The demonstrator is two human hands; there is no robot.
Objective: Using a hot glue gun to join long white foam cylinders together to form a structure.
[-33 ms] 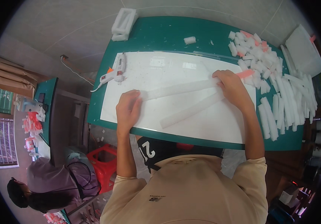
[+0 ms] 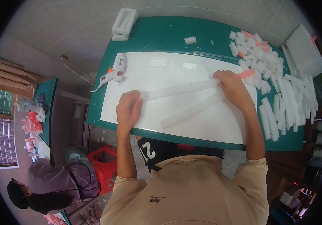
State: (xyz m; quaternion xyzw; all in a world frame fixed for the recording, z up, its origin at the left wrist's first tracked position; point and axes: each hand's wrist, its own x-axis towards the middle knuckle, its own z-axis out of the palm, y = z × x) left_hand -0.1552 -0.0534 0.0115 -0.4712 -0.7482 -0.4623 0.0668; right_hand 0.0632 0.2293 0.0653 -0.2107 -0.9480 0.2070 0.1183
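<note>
A long white foam strip [image 2: 179, 89] spans the space between my two hands above a white board [image 2: 194, 67]. My left hand [image 2: 128, 110] is closed on its left end, thumb on the near side. At the other end, the fingers of my right hand [image 2: 231, 88] are closed around the strip. A second foam strip [image 2: 192, 110] lies slanted on the board nearer to me, its right end hidden by my right hand. On the board's far left corner rests a white hot glue gun [image 2: 115, 73], well apart from my hands.
The green table [image 2: 206, 30] carries a pile of short white and pink foam pieces [image 2: 260, 58] at the far right, with longer foam strips [image 2: 290, 101] beside it. A foam frame [image 2: 124, 22] stands far left. Left of me, another person [image 2: 52, 180] sits by a red stool [image 2: 104, 165].
</note>
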